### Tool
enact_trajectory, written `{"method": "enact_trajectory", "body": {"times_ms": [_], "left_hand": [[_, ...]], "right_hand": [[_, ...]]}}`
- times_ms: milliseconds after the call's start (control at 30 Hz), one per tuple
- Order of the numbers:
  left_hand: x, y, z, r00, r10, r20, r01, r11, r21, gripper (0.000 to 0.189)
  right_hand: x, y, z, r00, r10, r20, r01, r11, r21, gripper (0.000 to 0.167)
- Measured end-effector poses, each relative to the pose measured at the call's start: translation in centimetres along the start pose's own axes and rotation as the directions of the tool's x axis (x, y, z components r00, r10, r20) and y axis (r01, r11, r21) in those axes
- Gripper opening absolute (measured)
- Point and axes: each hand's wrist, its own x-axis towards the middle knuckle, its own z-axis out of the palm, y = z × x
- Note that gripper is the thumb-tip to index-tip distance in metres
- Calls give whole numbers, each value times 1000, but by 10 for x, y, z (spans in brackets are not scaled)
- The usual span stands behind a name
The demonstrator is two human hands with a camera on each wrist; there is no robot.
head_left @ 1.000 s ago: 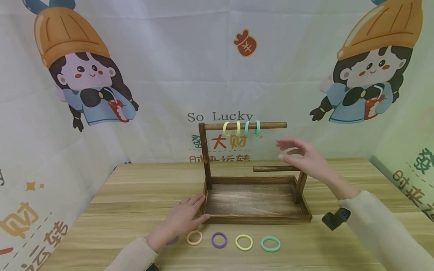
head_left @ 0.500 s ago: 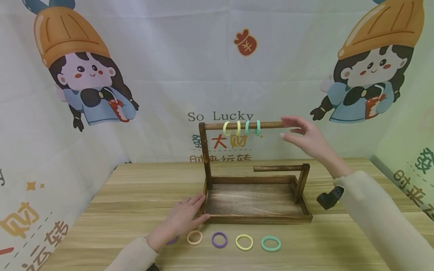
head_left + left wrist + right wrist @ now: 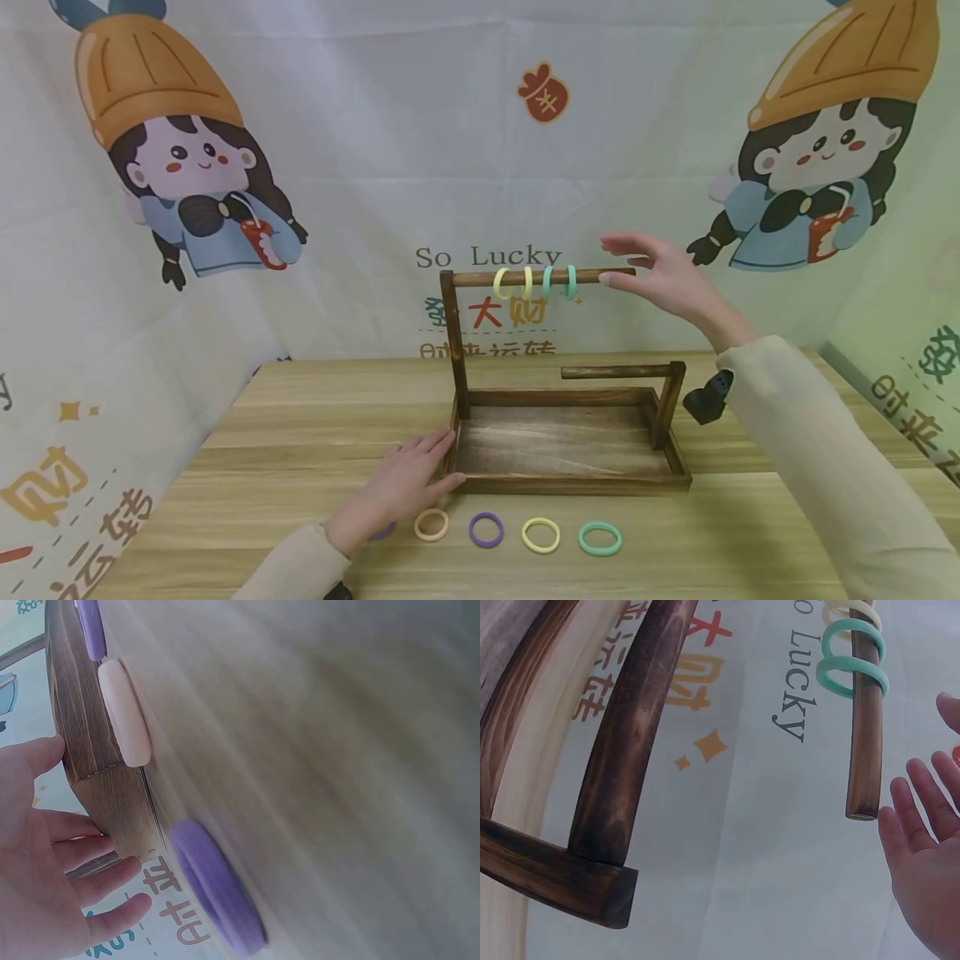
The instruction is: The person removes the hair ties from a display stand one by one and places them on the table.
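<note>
Left fingers (image 3: pixel 435 442) touch the streaky, dark-brown wooden rack (image 3: pixel 570 484).

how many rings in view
9: two yellow rings and two green rings on the upper bar; purple, peach, purple, yellow and green ones on the table, the leftmost partly behind the left hand in the head view.

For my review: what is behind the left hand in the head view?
A purple ring shows partly past the left hand, its rest covered. The hand also covers part of the left end of the tray; anything else there is hidden.
</note>
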Motion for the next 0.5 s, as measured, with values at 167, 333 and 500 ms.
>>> {"method": "enact_trajectory", "body": {"times_ms": [167, 333, 500], "left_hand": [[0, 0, 0, 1000, -1, 1, 1, 1000, -8, 64], [0, 0, 0, 1000, -1, 2, 1, 1000, -10, 64], [0, 0, 1, 1000, -5, 8, 5, 1000, -3, 64]], "right_hand": [[7, 2, 2, 999, 33, 30, -32, 999, -34, 54], [16, 3, 4, 997, 51, 50, -49, 998, -39, 51], [25, 0, 9, 996, 39, 80, -35, 998, -51, 50]]}}
